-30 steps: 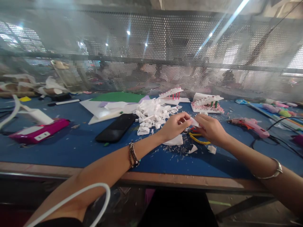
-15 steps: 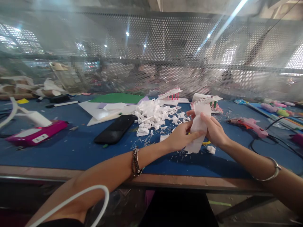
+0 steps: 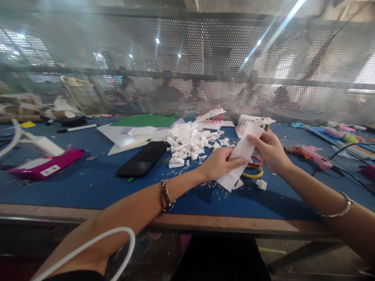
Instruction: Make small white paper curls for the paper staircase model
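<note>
One white strip [image 3: 245,143], tilted above the counter [image 3: 88,189], gripped by my left hand [image 3: 219,163] low and right hand [image 3: 272,153] high. Strip looks whole; red and yellow loops [image 3: 253,176] just beside; white scraps [image 3: 187,139] already heaped beyond. How much is left, can't tell.

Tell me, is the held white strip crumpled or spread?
Spread: the white strip runs long and fairly flat between left hand and right hand.

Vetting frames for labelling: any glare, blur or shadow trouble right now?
Head view: light streak flares at upper right, haze veils upper left; head view: the scene behind the mesh is blurred; head view: the table darkens below the right forearm; head view: the paper looks pale, but its outline reads.
</note>
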Demonstrator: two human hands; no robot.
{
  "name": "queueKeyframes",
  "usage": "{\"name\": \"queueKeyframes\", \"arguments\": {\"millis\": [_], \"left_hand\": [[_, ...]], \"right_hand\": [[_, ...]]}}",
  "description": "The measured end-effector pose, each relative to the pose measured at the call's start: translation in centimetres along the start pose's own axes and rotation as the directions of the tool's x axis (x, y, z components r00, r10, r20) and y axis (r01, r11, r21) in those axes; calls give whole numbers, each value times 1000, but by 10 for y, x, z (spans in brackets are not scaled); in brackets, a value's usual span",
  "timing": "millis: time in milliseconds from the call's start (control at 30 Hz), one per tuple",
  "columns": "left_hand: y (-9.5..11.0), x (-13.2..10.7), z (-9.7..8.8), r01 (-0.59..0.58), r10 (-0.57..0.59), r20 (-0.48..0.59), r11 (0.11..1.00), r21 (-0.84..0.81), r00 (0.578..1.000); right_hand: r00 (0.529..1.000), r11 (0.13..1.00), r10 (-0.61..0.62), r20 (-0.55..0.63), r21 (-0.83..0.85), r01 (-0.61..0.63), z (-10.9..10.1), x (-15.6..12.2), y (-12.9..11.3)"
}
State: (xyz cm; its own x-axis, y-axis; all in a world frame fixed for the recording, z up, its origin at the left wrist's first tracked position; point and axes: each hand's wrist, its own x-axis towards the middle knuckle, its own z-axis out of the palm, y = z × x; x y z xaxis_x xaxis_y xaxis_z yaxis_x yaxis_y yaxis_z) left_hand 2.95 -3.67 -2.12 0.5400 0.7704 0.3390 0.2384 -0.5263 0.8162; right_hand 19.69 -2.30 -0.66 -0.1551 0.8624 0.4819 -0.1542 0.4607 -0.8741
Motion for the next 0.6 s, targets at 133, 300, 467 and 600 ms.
{"name": "queueKeyframes", "arguments": {"millis": [133,300,467,600], "left_hand": [[-8,3,-4,-19,18,12,998,56,1000],[-13,4,-10,39,-22,153,994,-104,988],[-12,3,-13,34,-25,198,998,-43,980],[-12,3,-14,-44,12,257,992,118,966]], "right_hand": [[994,1000,0,-112,-5,0,-1,4,1],[969,999,-46,-243,-26,41,-11,12,-2],[958,997,-71,-278,-5,73,-19,16,-7],[958,997,-73,-277,-2,75,-22,18,-6]]}}
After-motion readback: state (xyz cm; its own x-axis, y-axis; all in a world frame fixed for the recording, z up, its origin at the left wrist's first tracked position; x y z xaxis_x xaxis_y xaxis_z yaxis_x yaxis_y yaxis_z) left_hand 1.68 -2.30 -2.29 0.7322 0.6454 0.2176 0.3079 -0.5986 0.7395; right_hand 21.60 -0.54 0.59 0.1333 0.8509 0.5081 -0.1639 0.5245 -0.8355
